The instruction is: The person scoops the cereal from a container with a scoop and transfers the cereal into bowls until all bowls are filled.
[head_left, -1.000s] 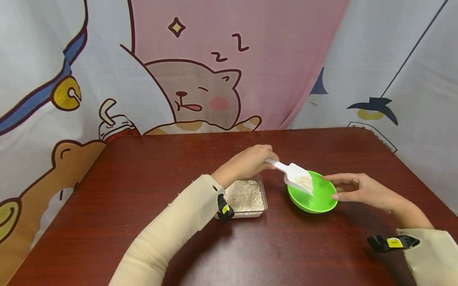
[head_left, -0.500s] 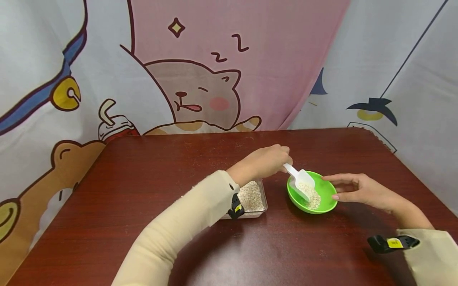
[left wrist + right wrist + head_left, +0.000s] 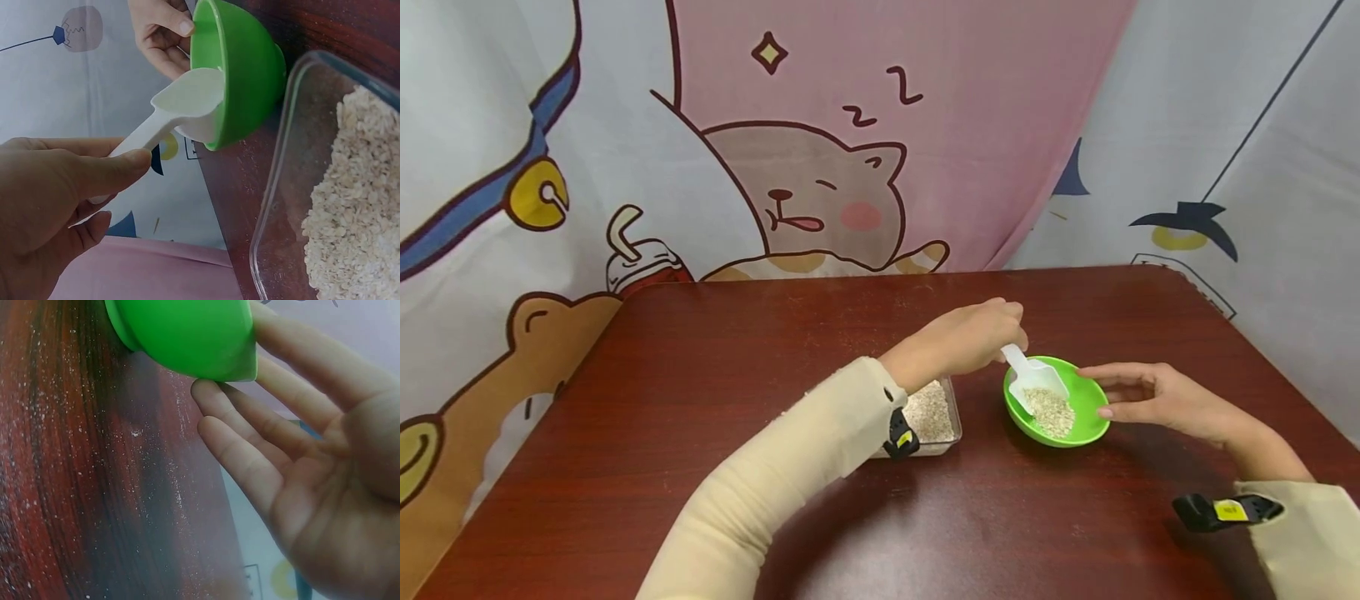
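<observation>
In the head view, my left hand [image 3: 981, 337] grips the handle of a white scoop [image 3: 1036, 377], its bowl end tipped down inside a green bowl [image 3: 1086, 400]. A small heap of rolled oats [image 3: 1051, 412] lies in the bowl at the scoop's lip. My right hand [image 3: 1157, 396] holds the bowl's right rim with thumb and index finger, the other fingers loosely bent beside it in the right wrist view. A clear rectangular container [image 3: 275, 181], well filled with oats [image 3: 356, 206], stands left of the bowl, partly hidden by my left forearm in the head view.
Everything stands on a dark red-brown wooden table [image 3: 1000, 517]. Fine pale specks dot its surface. Behind the table hangs a curtain [image 3: 970, 125] with cartoon animals on it. Black straps with cameras [image 3: 1217, 510] sit on both wrists.
My left hand has moved right and the scoop has tilted down into the bowl. Oats that were in the scoop now lie in the bowl. My right hand has stayed in place.
</observation>
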`<state>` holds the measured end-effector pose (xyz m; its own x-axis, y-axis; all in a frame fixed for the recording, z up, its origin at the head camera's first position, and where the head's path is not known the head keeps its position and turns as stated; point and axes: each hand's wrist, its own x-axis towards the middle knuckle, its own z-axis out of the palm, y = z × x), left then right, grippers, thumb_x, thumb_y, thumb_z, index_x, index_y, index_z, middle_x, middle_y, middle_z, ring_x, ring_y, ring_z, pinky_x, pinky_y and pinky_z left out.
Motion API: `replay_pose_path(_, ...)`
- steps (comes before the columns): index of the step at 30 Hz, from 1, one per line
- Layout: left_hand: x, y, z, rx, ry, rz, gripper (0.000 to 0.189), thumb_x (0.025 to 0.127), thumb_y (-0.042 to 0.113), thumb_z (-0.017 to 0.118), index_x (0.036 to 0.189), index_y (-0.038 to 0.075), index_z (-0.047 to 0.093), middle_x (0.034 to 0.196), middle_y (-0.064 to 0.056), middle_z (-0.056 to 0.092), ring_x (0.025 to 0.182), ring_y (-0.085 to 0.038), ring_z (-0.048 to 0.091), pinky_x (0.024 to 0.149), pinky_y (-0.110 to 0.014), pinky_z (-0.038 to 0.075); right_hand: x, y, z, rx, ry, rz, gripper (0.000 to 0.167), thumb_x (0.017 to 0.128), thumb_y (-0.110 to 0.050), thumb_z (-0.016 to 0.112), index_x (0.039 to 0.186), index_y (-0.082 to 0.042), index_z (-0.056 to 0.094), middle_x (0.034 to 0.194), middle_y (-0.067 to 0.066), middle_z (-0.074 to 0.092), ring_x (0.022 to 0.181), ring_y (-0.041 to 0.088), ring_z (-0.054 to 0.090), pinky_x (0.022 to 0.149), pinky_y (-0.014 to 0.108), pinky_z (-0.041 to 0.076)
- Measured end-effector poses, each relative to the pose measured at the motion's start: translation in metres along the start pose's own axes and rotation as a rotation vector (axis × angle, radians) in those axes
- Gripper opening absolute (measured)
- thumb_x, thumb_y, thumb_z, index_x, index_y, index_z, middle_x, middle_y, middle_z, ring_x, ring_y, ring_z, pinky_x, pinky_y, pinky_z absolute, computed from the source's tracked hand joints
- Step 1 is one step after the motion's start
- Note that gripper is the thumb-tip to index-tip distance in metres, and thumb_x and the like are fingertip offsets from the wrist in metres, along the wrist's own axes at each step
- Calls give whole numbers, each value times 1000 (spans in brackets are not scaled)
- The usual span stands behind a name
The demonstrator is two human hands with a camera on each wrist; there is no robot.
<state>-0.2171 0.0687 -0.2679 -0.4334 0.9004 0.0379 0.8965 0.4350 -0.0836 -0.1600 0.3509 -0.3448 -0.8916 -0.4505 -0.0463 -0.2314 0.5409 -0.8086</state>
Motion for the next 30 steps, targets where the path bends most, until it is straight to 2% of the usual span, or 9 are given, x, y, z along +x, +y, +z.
replay_pose_path(5,-3,3,-5,49,19,40,22,84,13,67,103,22,70,94,2,54,92,-14,47,77,-18,38,0,-1,0,5,6,2,50,84,-9,66,129,1,48,119,17,56,99,8,59,71,29,51)
replay_pose_path(14,-7,6,-8,118,43,70,19,83,13,67,100,20,71,92,2,53,88,-15,48,73,-19,39,-1,-1,-1,21,18,15,48,85,-9,65,129,0,48,121,0,56,99,6,58,71,30,51)
replay_pose_path(21,-12,3,-9,187,101,99,22,85,6,61,96,22,70,87,3,52,81,-15,47,68,-20,37,-1,-2,0,24,10,15,49,85,-8,64,130,1,47,121,11,56,99,7,59,71,31,52)
replay_pose_path(26,-19,-2,-10,178,146,91,16,84,12,65,96,22,70,85,3,52,80,-15,46,68,-19,36,0,-3,1,9,6,27,49,85,-10,65,130,1,48,121,18,54,99,6,58,71,30,51)
replay_pose_path(30,-27,-7,-10,153,192,89,19,84,12,65,100,20,69,88,4,53,83,-14,48,72,-19,37,-1,-5,1,-6,4,32,49,85,-11,65,130,0,48,121,21,54,99,7,58,71,29,51)
